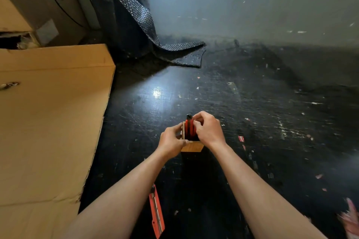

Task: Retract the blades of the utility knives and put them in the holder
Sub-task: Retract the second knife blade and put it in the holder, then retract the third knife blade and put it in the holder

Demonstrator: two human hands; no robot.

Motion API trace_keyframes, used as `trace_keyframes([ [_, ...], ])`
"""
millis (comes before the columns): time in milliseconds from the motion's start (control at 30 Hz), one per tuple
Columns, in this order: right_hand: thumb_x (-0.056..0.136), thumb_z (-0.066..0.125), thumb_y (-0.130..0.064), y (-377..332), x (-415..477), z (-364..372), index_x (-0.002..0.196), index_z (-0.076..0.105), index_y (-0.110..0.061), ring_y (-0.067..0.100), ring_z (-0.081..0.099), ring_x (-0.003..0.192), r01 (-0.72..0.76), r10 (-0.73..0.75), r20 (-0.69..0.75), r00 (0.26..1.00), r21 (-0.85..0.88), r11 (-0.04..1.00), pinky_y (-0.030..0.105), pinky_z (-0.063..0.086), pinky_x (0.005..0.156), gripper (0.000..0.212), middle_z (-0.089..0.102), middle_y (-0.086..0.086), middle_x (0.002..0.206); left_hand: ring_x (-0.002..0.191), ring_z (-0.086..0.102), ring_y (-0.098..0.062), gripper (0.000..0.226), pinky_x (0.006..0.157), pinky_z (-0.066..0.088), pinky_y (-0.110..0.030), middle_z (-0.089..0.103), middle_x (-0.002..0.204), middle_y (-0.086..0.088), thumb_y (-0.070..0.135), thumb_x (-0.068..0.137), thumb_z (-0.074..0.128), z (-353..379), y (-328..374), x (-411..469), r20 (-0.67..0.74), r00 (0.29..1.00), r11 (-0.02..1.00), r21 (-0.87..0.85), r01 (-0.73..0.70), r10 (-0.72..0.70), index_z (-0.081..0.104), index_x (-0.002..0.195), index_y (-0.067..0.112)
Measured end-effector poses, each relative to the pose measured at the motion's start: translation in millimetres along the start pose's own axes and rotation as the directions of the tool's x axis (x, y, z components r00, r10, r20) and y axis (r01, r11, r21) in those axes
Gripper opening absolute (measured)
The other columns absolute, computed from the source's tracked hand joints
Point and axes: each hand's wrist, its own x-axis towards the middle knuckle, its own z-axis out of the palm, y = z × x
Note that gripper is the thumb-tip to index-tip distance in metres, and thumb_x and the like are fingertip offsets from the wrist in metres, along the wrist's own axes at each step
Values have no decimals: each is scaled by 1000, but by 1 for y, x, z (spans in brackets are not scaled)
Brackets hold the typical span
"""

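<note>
A small wooden holder (192,146) stands on the dark floor in the middle of the view. Red utility knives (188,129) stand upright in it, their black ends sticking out at the top. My left hand (172,140) grips the holder's left side. My right hand (207,129) is closed around the knives at the holder's top right. Another red utility knife (156,212) lies flat on the floor between my forearms, near the bottom of the view; whether its blade is out I cannot tell.
A large flat cardboard sheet (48,122) covers the floor on the left. Black bubble wrap (139,25) hangs down at the back and spreads onto the floor. Paper scraps litter the dark floor (272,122) on the right.
</note>
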Motion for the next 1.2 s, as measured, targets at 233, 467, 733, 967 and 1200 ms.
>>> trace_keyframes([
  [233, 98, 63, -19, -4, -14, -14, 113, 67, -17, 18, 69, 99, 72, -71, 17, 997, -59, 996, 21, 52, 68, 16, 73, 1, 109, 131, 60, -27, 63, 104, 51, -43, 63, 142, -7, 7, 85, 80, -7, 2, -17, -80, 997, 1000, 21, -20, 22, 56, 143, 11],
  [467, 95, 65, -22, -13, -52, -4, 111, 68, -19, 20, 70, 97, 121, -104, 117, 988, -144, 982, 44, 61, 83, 16, 74, 1, 106, 120, 67, -18, 49, 101, 57, -35, 69, 134, -7, 16, 92, 73, -21, -32, -80, -157, 980, 972, 216, -89, 124, 61, 139, 13],
  [733, 95, 67, -25, 2, -127, 55, 126, 65, -19, 21, 68, 103, 116, -20, 391, 920, -223, 968, 41, 58, 90, 32, 72, 3, 114, 101, 70, -14, 28, 90, 58, -29, 73, 108, 0, 15, 90, 70, -20, -99, -154, -285, 958, 947, 312, 81, 12, 72, 118, 16],
  [967, 98, 63, -20, 20, -185, 96, 136, 60, -20, 11, 71, 94, -20, 130, 571, 811, -195, 981, 36, 61, 87, 38, 73, 0, 110, 111, 70, -16, 36, 94, 51, -24, 75, 118, -2, 8, 90, 71, -5, -130, -179, -266, 937, 956, 121, 266, -227, 70, 126, 13],
  [1200, 93, 69, -13, 34, -216, 108, 121, 61, -24, 7, 71, 88, -229, 187, 529, 828, 14, 973, 31, 63, 80, 31, 70, -5, 103, 110, 68, -16, 39, 100, 57, -38, 74, 117, -1, 1, 90, 70, 10, -142, -186, -235, 903, 933, -111, 344, -361, 69, 127, 16],
])
